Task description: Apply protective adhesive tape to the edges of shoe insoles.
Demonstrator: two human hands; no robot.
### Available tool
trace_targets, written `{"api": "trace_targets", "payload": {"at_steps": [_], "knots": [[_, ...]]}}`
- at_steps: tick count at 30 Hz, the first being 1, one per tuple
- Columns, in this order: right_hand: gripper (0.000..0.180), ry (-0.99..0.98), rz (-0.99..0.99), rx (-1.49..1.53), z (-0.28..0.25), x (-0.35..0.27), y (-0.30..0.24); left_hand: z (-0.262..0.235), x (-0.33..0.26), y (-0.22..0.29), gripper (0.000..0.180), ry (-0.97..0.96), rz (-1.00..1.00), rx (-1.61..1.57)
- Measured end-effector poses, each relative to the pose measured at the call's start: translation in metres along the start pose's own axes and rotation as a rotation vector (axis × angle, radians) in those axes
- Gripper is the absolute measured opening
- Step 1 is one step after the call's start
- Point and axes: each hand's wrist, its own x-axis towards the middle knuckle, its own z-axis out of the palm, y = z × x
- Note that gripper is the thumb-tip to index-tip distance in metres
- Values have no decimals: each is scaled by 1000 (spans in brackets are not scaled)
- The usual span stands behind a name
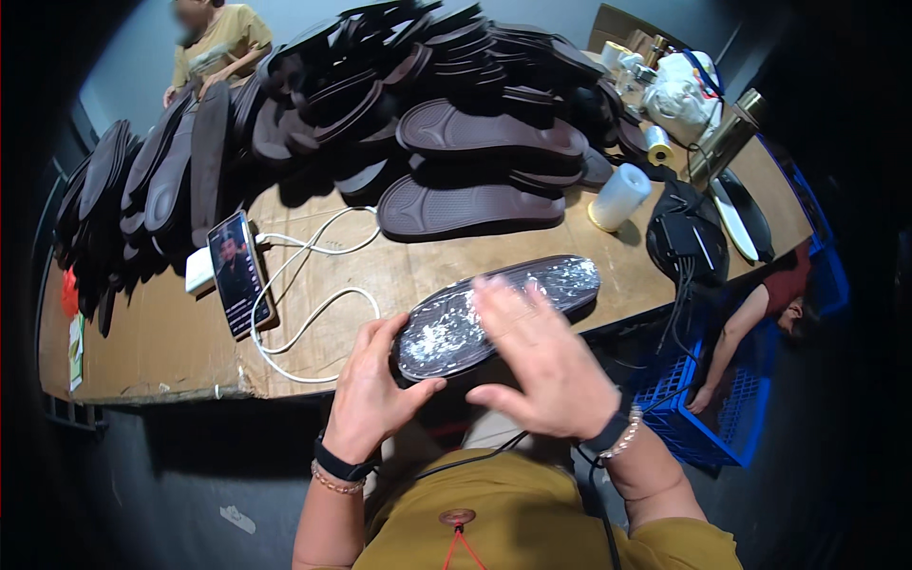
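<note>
A dark brown shoe sole (446, 328) lies slanted at the table's front edge, its upper face streaked with shiny white patches. Whether these are glue, film or something else, I cannot tell. My left hand (366, 385) grips the near left end of this sole, thumb at its front edge and fingers at the far side. Over the sole's middle is my right hand (546, 366), slightly blurred, its fingers stretched out and its thumb spread apart; whether it touches the surface is unclear. Beyond them, two brown soles (465, 207) (489, 131) lie with their textured faces up.
Stacks of brown soles (380, 95) fill the table's far side. A propped phone (237, 275), white cable (313, 247) and white box (199, 271) are left. Right are a pale roll (619, 197), black device (686, 233) and blue crate (703, 427). Two people work nearby.
</note>
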Motion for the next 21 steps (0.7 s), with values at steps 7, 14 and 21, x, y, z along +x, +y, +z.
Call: {"api": "trace_targets", "payload": {"at_steps": [7,14,21], "knots": [[86,-73,102,-53,-7,-29,69,6,12,5,87,-44,-31,-29],[77,33,263,-94,-9,-43,116,1,9,5,82,-26,-7,31],[100,-50,147,-143,-32,-38,156,5,4,6,78,-31,33,102]]}}
